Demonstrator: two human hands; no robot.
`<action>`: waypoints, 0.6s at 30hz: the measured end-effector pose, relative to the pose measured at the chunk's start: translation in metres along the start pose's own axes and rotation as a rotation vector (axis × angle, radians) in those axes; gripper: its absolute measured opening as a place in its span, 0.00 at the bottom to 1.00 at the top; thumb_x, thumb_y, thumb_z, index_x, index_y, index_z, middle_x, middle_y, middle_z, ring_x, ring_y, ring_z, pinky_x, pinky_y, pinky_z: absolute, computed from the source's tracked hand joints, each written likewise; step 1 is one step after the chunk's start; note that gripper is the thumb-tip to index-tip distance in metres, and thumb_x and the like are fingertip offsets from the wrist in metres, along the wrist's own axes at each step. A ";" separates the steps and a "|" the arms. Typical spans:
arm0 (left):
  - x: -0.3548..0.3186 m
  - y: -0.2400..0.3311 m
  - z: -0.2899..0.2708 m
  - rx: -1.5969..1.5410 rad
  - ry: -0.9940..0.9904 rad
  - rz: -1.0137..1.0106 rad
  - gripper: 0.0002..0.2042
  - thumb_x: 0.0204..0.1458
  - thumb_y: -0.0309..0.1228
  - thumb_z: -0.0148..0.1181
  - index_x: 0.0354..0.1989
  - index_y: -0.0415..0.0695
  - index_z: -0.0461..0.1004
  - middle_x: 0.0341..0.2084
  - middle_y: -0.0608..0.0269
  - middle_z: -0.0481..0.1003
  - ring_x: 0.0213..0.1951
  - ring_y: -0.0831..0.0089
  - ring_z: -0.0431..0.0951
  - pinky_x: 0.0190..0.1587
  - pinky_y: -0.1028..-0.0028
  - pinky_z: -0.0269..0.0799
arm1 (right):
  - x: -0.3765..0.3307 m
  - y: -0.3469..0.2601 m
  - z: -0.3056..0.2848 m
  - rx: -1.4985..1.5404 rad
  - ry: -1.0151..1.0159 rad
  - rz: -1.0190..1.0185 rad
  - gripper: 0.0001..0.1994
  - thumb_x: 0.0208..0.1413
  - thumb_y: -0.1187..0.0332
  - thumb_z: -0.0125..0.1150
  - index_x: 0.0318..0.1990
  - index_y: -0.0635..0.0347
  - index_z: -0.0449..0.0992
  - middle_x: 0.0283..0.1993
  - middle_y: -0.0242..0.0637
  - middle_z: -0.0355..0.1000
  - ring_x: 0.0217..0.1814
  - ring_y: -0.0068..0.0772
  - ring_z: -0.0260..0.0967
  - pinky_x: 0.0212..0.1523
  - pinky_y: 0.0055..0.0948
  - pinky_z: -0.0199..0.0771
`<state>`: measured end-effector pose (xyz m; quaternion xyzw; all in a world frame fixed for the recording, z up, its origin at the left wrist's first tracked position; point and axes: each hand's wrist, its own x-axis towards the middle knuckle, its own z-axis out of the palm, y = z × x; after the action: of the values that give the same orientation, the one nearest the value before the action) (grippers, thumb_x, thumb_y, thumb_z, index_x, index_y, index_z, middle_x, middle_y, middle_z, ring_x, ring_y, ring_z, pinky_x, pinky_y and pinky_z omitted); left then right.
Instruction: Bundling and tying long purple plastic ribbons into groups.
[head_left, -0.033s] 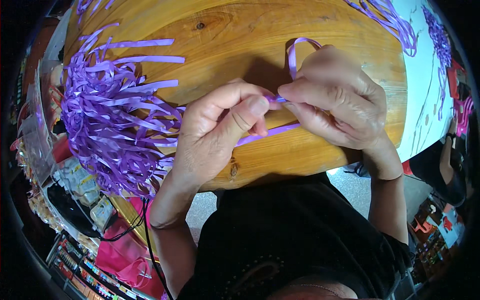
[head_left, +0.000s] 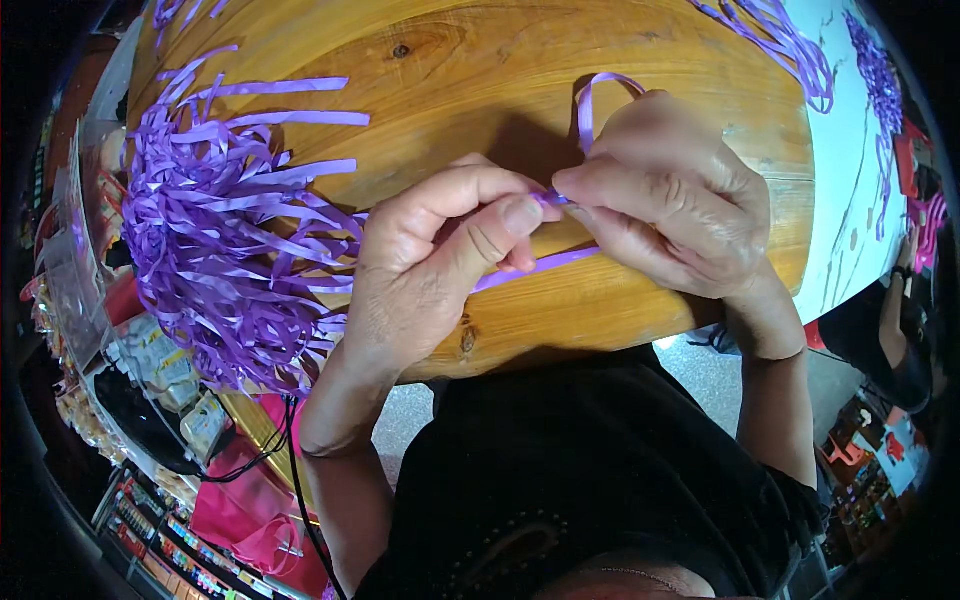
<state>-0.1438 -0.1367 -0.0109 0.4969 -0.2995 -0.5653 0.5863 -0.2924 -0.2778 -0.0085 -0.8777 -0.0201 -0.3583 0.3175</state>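
A narrow purple ribbon (head_left: 586,118) runs between my two hands above the wooden table. My left hand (head_left: 420,255) is closed, pinching the ribbon between thumb and index finger. Right beside it, my right hand (head_left: 680,205) pinches the same ribbon, its fingertips almost touching the left ones. Between the fingertips the ribbon looks narrow and bunched; whether it is knotted there, I cannot tell. One part arches up in a loop behind my right hand, and another stretch passes below the fingers, close to the table. A large heap of purple ribbon strips (head_left: 225,230) lies to the left.
The wooden table (head_left: 480,60) has a rounded near edge. More purple ribbons (head_left: 785,50) lie at its far right, by a white marbled surface (head_left: 840,200). Packages and a black cable (head_left: 300,490) are at the left. Another person's arm (head_left: 893,320) shows at the far right.
Both hands have shifted very slightly to the left at the fingertips. The ribbon stays pinched between them.
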 end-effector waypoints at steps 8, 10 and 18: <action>0.000 -0.003 0.001 0.049 0.098 0.159 0.06 0.52 0.21 0.57 0.38 0.37 0.75 0.30 0.64 0.73 0.32 0.82 0.71 0.37 0.82 0.66 | 0.000 -0.001 0.001 0.005 -0.057 0.028 0.13 0.37 0.80 0.67 0.35 0.64 0.78 0.31 0.39 0.69 0.31 0.32 0.68 0.30 0.30 0.67; -0.001 -0.001 0.004 0.000 0.104 0.140 0.06 0.52 0.21 0.57 0.38 0.37 0.75 0.30 0.64 0.73 0.33 0.82 0.71 0.37 0.82 0.66 | 0.000 0.001 0.001 0.024 -0.057 0.055 0.12 0.39 0.80 0.66 0.35 0.64 0.77 0.32 0.40 0.69 0.31 0.32 0.68 0.31 0.29 0.68; 0.006 0.001 -0.003 -0.190 0.014 -0.020 0.08 0.55 0.28 0.56 0.37 0.36 0.75 0.26 0.64 0.74 0.32 0.80 0.71 0.36 0.82 0.66 | -0.003 0.005 0.002 0.000 -0.010 0.042 0.12 0.39 0.80 0.65 0.36 0.64 0.76 0.31 0.41 0.69 0.31 0.34 0.68 0.31 0.29 0.67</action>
<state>-0.1396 -0.1422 -0.0118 0.4458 -0.2355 -0.5934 0.6274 -0.2915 -0.2799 -0.0141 -0.8798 -0.0030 -0.3471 0.3248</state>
